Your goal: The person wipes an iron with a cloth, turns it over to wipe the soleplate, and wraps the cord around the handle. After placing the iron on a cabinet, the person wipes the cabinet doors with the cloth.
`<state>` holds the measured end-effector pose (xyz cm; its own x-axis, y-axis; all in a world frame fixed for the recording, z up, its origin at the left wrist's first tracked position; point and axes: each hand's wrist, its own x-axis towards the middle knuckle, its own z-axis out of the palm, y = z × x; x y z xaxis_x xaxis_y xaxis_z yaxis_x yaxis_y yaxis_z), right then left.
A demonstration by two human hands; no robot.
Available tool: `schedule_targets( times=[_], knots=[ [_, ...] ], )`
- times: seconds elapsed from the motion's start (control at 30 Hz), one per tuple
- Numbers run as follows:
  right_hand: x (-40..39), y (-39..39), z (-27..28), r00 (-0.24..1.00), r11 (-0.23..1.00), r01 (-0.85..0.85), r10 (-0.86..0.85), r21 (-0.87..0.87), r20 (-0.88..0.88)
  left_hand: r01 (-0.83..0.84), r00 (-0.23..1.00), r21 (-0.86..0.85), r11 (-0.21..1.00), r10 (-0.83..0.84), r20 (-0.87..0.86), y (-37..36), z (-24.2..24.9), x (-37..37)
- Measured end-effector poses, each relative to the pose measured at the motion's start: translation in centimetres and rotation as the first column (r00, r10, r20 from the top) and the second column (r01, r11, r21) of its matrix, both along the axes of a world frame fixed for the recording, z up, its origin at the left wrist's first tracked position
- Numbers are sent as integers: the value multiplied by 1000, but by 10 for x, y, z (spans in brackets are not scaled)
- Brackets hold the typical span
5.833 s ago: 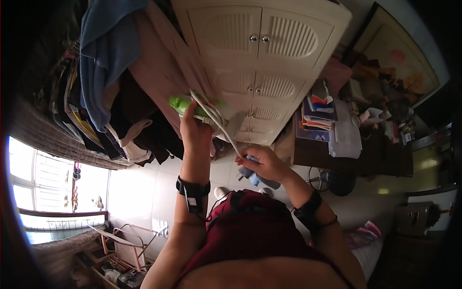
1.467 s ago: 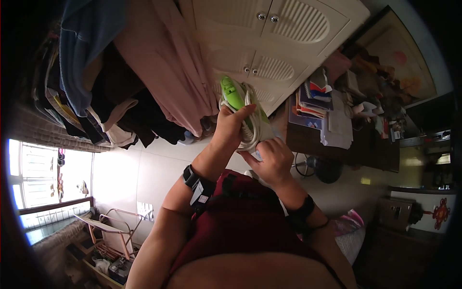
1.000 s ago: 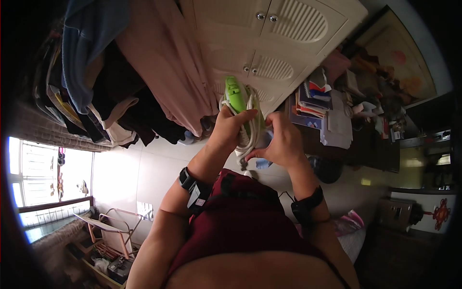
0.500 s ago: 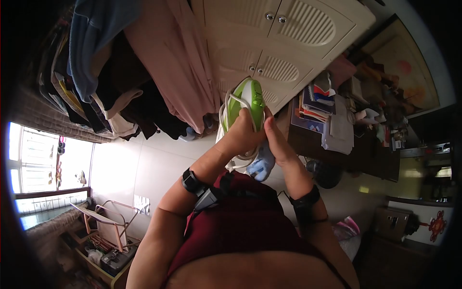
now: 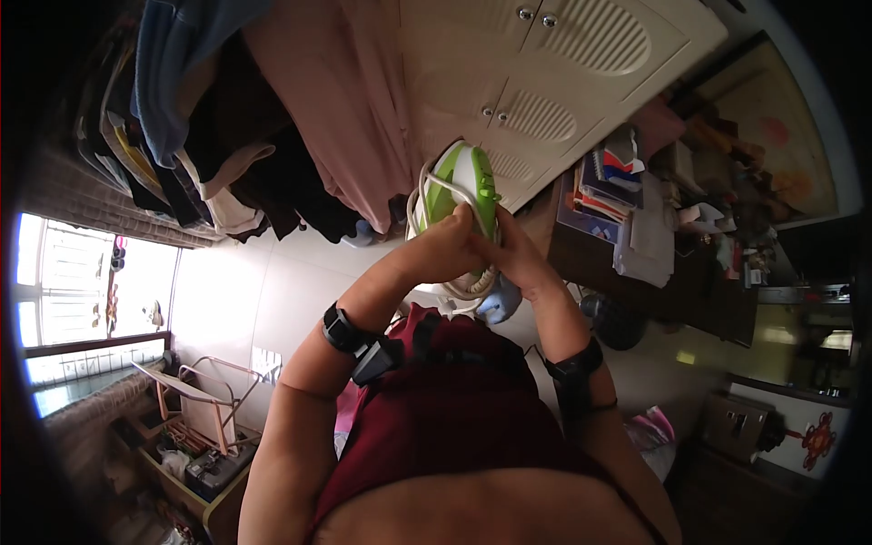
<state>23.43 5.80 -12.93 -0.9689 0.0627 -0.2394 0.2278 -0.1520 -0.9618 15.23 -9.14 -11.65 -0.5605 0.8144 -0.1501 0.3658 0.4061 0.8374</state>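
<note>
A green and white clothes iron (image 5: 464, 170) with a pale cord (image 5: 416, 204) looped about it is held out in front of me, its narrow end pointing away. My left hand (image 5: 445, 245) grips it from the left, thumb on top. From the right, my right hand (image 5: 520, 259) closes against its side, with its thumb by the left hand's fingers. Coils of the cord hang below the two hands. Partly hidden behind the right wrist is a light blue item (image 5: 499, 302).
Clothes (image 5: 318, 100) hang at the upper left, near a cream cabinet (image 5: 454, 82). Books and papers (image 5: 640, 232) lie on a dark desk (image 5: 690, 304) to the right. A folding chair (image 5: 204, 409) and a box of things (image 5: 222, 520) stand at lower left.
My right hand has gone from lying fairly straight along the iron to curling in against my left hand. The view has shifted slightly, and less of the blue item shows.
</note>
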Motion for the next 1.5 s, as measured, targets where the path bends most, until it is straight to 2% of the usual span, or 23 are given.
schedule_targets(
  times=[0.07,0.17,0.23,0.33,0.37,0.47,0.5,0.53,0.6,0.67,0.73,0.8,0.9,0.97,1.0,1.03,1.07,1.13,1.2,1.27,1.33,1.43,1.5],
  knots=[
    [0,-2,0,1000,997,6,-6,-74,1,-6,998,-50,999,4,-58,0,6,0],
    [0,-3,-9,999,996,34,-33,-77,11,-44,960,-21,999,37,-276,-3,12,7],
    [0,-5,-13,999,999,36,-36,-29,2,-36,971,-34,999,27,-237,-6,14,6],
    [-8,-1,-18,999,987,36,-37,159,6,-74,983,8,997,74,-167,-13,20,6],
    [-9,1,-20,998,987,64,-62,148,-18,-91,986,31,995,94,-136,-15,23,7],
    [-12,8,-22,986,978,167,-162,127,-48,-267,943,166,949,293,-158,-28,29,8],
    [-13,8,-16,978,970,208,-206,127,-31,-281,949,142,949,297,-106,-38,21,3],
    [-14,9,-13,969,961,247,-247,127,-14,-298,951,110,948,285,117,-47,15,0],
    [-18,13,-16,953,944,302,-293,134,-82,-193,895,-45,980,194,403,-62,-16,-2],
    [-22,15,-12,944,942,325,-319,78,-81,-162,628,31,986,79,775,-64,-64,10],
    [-27,17,-16,932,936,347,-338,52,-131,-262,356,-33,965,128,926,-53,-97,37],
    [-29,10,-3,917,926,377,-373,4,-142,-443,-130,-216,870,176,976,-33,-108,56],
    [-32,6,3,904,914,405,-395,35,-163,-623,-340,-86,778,-170,925,-10,-129,55],
    [-32,3,6,898,913,408,-398,18,-189,-748,-256,110,655,-438,862,-7,-169,52],
    [-32,3,7,896,913,407,-397,10,-201,-800,-199,195,568,-558,806,-7,-173,50],
    [-32,3,8,899,916,401,-389,21,-199,-819,-238,114,563,-514,824,-9,-176,49],
    [-32,4,8,904,919,394,-381,30,-196,-843,-229,21,537,-394,890,-14,-179,51],
    [-32,6,4,907,922,383,-362,64,-214,-883,-229,-152,445,-124,966,-32,-142,59],
    [-32,11,-4,905,919,378,-340,113,-257,-899,35,-26,436,133,991,-52,-83,67],
    [-30,13,-10,904,911,379,-329,159,-274,-871,334,152,468,335,881,-65,-47,67],
    [-30,11,-12,908,911,368,-308,188,-284,-728,634,397,558,329,700,-72,-32,52],
    [-28,5,-10,915,921,342,-280,188,-291,-651,742,317,690,491,457,-64,-22,27],
    [-27,0,-4,919,931,326,-272,162,-286,-543,839,340,768,492,231,-57,-17,11]
  ],
)
